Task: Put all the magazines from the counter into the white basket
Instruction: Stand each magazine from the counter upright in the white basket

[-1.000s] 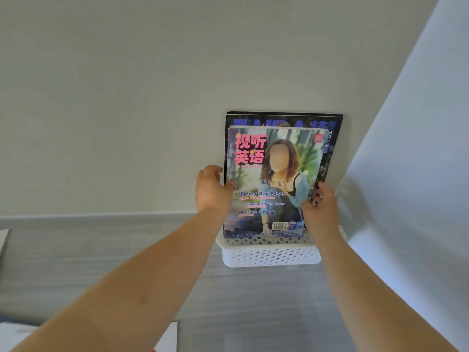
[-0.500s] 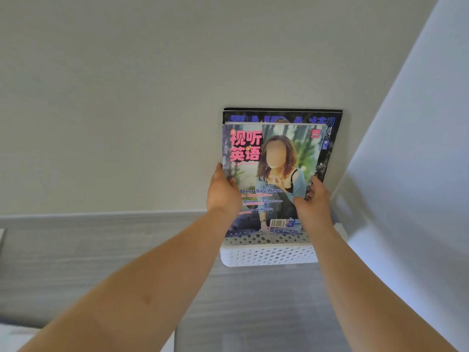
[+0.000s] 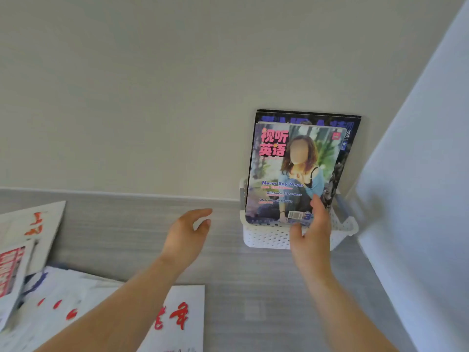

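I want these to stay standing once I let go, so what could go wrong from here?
1. The front magazine stands far taller than the low rim of the white basket. Only your right hand touches it, so it may tip forward on release.
2. The dark magazine behind it could slump along with it.
3. More magazines lie on the counter; pushing them in may shove the basket.

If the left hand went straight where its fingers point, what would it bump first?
Probably the left side of the white basket, or the front magazine standing in it. The left hand points right and slightly up; depth is unclear, so it might slide past.
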Tool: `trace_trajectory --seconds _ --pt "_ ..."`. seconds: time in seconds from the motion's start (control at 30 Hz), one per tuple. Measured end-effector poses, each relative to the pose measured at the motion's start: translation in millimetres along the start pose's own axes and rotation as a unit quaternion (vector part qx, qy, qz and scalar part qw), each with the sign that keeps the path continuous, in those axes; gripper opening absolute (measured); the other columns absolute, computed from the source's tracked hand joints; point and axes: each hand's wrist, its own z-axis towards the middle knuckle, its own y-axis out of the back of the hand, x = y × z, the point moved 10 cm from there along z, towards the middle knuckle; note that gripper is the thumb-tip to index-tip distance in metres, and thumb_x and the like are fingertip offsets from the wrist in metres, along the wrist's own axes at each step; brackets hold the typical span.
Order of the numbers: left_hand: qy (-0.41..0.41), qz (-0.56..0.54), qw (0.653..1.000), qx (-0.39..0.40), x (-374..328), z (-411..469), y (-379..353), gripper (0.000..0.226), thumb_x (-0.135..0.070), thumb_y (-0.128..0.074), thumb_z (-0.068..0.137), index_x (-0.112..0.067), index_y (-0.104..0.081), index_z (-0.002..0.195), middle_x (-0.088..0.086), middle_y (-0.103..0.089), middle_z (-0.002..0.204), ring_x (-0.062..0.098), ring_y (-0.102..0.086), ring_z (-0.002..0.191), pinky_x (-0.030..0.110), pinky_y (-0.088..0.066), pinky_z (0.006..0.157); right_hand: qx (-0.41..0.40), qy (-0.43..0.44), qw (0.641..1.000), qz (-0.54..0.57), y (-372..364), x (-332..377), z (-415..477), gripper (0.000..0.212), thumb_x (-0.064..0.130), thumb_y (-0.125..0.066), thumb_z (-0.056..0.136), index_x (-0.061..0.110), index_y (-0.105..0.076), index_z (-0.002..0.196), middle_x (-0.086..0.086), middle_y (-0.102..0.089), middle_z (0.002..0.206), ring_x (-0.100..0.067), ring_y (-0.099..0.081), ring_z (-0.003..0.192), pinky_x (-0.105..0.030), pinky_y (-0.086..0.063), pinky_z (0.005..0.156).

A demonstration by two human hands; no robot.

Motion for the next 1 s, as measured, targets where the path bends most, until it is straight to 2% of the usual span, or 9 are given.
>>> trace_trajectory --seconds 0.13,0.3,0.37,0.4,0.47,0.53,0.73,0.9,1.0 --pt "0.071 0.040 0.996 -0.043 64.5 -65.2 72.7 0.022 -0.010 -0.051 0.087 -0.016 -0.066 0.101 0.007 -0.065 0.115 0.021 -0.057 0.101 0.026 -0.039 0.081 0.096 0.028 0.994 -0.035 -40.5 22.4 -87.0 0.060 -0.006 -0.051 0.080 0.006 -0.031 0.136 -0.013 -0.037 0.142 -0.025 -0.030 0.133 -0.010 -0.012 0.101" --pt "0.188 0.075 0.975 -0.088 143.4 -148.6 142.2 0.029 -0.004 -0.054 0.084 -0.008 -0.060 0.113 0.018 -0.054 0.129 0.035 -0.050 0.115 0.037 -0.038 0.093 0.284 0.060 0.949 -0.121 -106.8 25.6 -207.9 0.067 0.021 -0.045 0.087 0.023 -0.006 0.140 -0.001 0.000 0.154 -0.014 -0.002 0.142 -0.019 0.002 0.112" --pt "0.206 0.112 0.970 -0.065 159.3 -167.6 149.8 0.041 -0.002 -0.056 0.083 -0.004 -0.050 0.123 0.020 -0.046 0.135 0.035 -0.045 0.121 0.041 -0.035 0.102 0.327 0.067 0.927 -0.172 -122.8 26.3 -245.1 0.076 0.034 -0.054 0.082 0.017 -0.012 0.142 -0.006 -0.010 0.154 -0.015 -0.012 0.142 -0.023 0.004 0.113" --pt "0.207 0.129 0.968 -0.057 163.9 -173.7 152.3 0.045 -0.003 -0.056 0.083 -0.004 -0.046 0.127 0.019 -0.043 0.138 0.035 -0.042 0.124 0.042 -0.033 0.106 0.348 0.066 0.908 -0.224 -126.4 27.2 -259.7 0.082 0.041 -0.066 0.070 0.008 -0.032 0.137 -0.013 -0.033 0.147 -0.017 -0.033 0.135 -0.024 0.004 0.113" --pt "0.205 0.128 0.969 -0.050 166.9 -180.3 155.3 0.050 -0.006 -0.056 0.084 -0.007 -0.040 0.132 0.017 -0.037 0.142 0.034 -0.038 0.128 0.042 -0.032 0.107 0.307 0.118 0.893 -0.306 -124.6 42.1 -272.9 0.070 0.050 -0.079 0.042 0.013 -0.070 0.100 -0.008 -0.069 0.110 -0.018 -0.066 0.100 -0.026 0.005 0.112" --pt "0.205 0.114 0.972 -0.030 164.1 -179.9 151.8 0.053 -0.011 -0.053 0.086 -0.012 -0.034 0.136 0.012 -0.034 0.145 0.031 -0.037 0.130 0.040 -0.033 0.106 0.301 0.137 0.874 -0.356 -127.3 46.3 -279.9 0.048 0.048 -0.070 0.046 0.021 -0.074 0.085 -0.001 -0.074 0.096 -0.019 -0.070 0.088 -0.029 0.008 0.112" --pt "0.188 0.088 0.978 0.032 151.6 -173.2 129.9 0.061 -0.015 -0.056 0.085 -0.020 -0.025 0.138 0.009 -0.033 0.145 0.029 -0.037 0.129 0.042 -0.040 0.101 0.338 0.114 0.831 -0.427 -130.3 39.4 -289.7 0.045 0.047 -0.056 0.057 0.023 -0.073 0.091 0.000 -0.073 0.101 -0.019 -0.069 0.094 -0.031 0.008 0.112" --pt "0.246 -0.081 0.966 0.015 168.9 -168.5 151.6 0.065 -0.007 -0.063 0.079 -0.012 -0.032 0.135 0.015 -0.046 0.137 0.034 -0.047 0.121 0.046 -0.039 0.100 0.320 0.109 0.831 -0.442 -130.9 41.7 -294.4 0.047 0.043 -0.037 0.069 0.022 -0.073 0.091 -0.001 -0.073 0.101 -0.021 -0.064 0.102 -0.027 0.008 0.112" --pt "0.244 -0.068 0.963 0.097 172.0 -170.1 140.5 0.046 -0.004 -0.054 0.085 -0.008 -0.042 0.128 0.017 -0.055 0.129 0.032 -0.057 0.109 0.043 -0.044 0.096 0.283 0.091 0.848 -0.440 -128.6 40.1 -294.3 0.040 0.044 -0.070 0.064 0.020 -0.072 0.095 -0.004 -0.072 0.104 -0.020 -0.068 0.096 -0.026 0.010 0.111"
